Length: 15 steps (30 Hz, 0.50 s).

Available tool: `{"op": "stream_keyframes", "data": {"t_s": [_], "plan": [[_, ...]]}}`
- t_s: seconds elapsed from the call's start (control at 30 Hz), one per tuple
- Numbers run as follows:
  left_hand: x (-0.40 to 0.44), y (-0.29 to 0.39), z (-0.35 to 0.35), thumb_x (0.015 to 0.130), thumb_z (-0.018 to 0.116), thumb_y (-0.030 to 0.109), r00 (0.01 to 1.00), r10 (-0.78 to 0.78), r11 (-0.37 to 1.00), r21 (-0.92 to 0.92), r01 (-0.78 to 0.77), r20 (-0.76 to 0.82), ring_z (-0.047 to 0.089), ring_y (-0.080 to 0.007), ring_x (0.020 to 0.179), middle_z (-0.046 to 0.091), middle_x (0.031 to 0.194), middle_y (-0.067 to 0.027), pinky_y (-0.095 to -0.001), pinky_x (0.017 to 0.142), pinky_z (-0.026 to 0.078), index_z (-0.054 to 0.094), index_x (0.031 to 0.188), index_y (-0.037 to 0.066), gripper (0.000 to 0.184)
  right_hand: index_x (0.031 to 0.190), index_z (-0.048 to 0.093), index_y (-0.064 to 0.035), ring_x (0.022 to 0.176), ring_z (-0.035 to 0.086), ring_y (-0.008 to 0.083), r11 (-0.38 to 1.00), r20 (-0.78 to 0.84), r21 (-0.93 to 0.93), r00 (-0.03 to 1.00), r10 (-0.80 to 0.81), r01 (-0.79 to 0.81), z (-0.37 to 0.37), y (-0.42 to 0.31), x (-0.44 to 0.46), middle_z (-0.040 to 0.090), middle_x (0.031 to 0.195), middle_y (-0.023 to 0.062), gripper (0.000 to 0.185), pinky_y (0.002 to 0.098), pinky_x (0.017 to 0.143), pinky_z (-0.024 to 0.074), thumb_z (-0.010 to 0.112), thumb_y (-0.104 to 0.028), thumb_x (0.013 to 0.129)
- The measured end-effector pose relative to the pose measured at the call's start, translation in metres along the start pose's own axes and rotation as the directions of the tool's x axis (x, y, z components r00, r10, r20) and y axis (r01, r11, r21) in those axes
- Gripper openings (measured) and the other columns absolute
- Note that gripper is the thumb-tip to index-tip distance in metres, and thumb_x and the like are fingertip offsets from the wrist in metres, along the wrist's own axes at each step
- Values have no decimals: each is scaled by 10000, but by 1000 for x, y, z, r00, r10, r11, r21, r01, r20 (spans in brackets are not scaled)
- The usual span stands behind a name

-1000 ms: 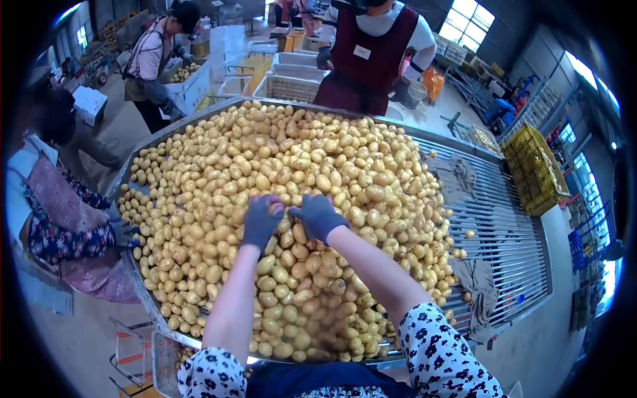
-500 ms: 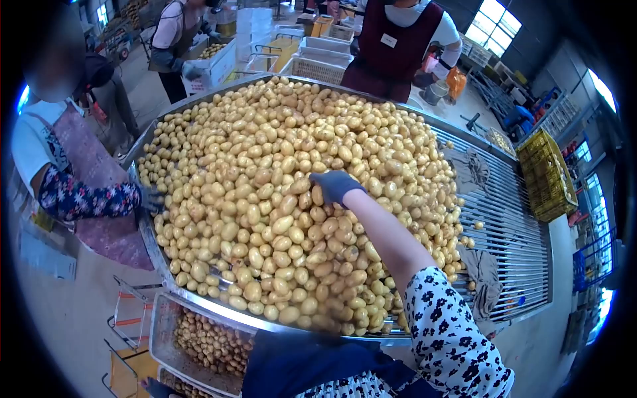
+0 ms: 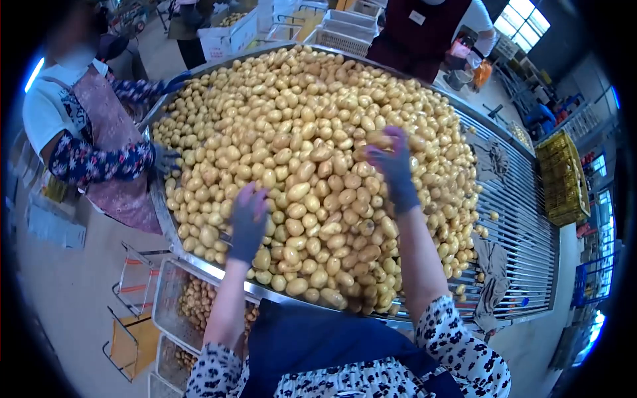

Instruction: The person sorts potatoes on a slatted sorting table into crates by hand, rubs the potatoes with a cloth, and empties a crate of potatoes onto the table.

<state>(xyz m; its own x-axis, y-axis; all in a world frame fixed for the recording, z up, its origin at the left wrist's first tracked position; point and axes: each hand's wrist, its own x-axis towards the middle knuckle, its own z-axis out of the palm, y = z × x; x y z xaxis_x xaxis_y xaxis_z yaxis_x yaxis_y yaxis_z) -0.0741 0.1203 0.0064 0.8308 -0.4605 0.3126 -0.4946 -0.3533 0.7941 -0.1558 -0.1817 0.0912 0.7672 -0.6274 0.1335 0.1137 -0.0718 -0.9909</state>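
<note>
A large heap of yellow-skinned potatoes (image 3: 298, 172) covers most of a metal sorting table. My right hand (image 3: 396, 169), in a grey glove with purplish fingertips, is raised over the right half of the heap. A potato (image 3: 379, 138) sits between its thumb and fingers, slightly blurred. Over the near left part of the heap is my left hand (image 3: 248, 224), gloved the same way. Its fingers point away from me, somewhat apart, and no potato shows in them.
Bare metal rollers (image 3: 521, 245) with grey cloths (image 3: 492, 272) lie at the right, beside a yellow crate (image 3: 561, 176). Bins of smaller potatoes (image 3: 197, 298) stand below the near left edge. A co-worker (image 3: 109, 146) works at the left; another (image 3: 415, 40) stands across the table.
My left hand has come up from below the table edge onto the heap. My right hand has moved right and now has a potato. The view has shifted; the left co-worker's second arm now reaches the rim.
</note>
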Motion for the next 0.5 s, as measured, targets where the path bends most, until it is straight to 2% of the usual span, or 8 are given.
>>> {"op": "stream_keyframes", "data": {"t_s": [0.03,0.07,0.1,0.13,0.2,0.27,0.37,0.5], "plan": [[18,6,21,900,576,243,990,135,987,79,-137,32,486,-305,1169,470,1287,-156,-369,950,425,590,1176,79,321,1281,350,-129,913,618,204,975,-20,224,1000,3,2,-11,-12,-16,550,1040,64,581,310,755,528,661,-76,794],[34,18,39,892,583,247,975,211,967,127,-219,75,485,-323,1165,464,1295,-162,-371,951,425,588,1182,82,334,1308,295,-134,962,607,230,962,-57,273,998,30,-14,-19,-19,-29,531,1111,88,574,366,820,535,644,-160,852],[50,36,53,893,562,290,977,153,987,33,-160,149,453,-335,1197,457,1315,-159,-431,1007,361,597,1187,114,344,1314,323,-130,1036,585,297,896,-91,443,996,12,29,-31,-9,-40,511,1184,123,509,452,889,520,600,-223,897],[61,47,71,893,562,290,976,156,986,27,-162,154,453,-335,1197,457,1315,-159,-431,1007,361,597,1187,114,344,1314,323,-130,1036,585,297,898,-97,439,995,13,31,-42,-6,-50,511,1184,123,509,452,889,520,600,-223,897],[75,57,100,883,550,360,953,243,866,401,-298,182,431,-324,1217,467,1310,-140,-502,1061,255,595,1202,169,375,1336,364,-139,1106,548,360,420,66,900,989,129,-115,-58,-1,-68,503,1241,147,451,482,904,506,540,-227,930],[83,34,123,865,543,332,955,263,854,428,-297,139,451,-314,1194,490,1267,-122,-533,1063,216,607,1170,202,338,1350,404,-162,1195,479,386,332,132,930,987,91,-155,-57,-2,-77,481,1311,139,416,521,968,442,477,-274,956],[82,7,110,836,543,288,957,261,831,475,-289,125,476,-287,1168,520,1204,-92,-558,1067,179,624,1112,245,290,1340,442,-187,1268,399,379,154,153,974,985,79,-164,-57,7,-79,461,1362,110,412,585,1091,225,402,-357,966],[78,-18,66,821,544,255,991,74,822,556,-122,109,518,-247,1112,559,1090,-67,-551,1045,207,641,1033,258,234,1304,477,-191,1225,442,361,209,159,958,972,170,-194,-41,10,-80,501,1323,95,413,600,1065,262,394,-411,965]]}}
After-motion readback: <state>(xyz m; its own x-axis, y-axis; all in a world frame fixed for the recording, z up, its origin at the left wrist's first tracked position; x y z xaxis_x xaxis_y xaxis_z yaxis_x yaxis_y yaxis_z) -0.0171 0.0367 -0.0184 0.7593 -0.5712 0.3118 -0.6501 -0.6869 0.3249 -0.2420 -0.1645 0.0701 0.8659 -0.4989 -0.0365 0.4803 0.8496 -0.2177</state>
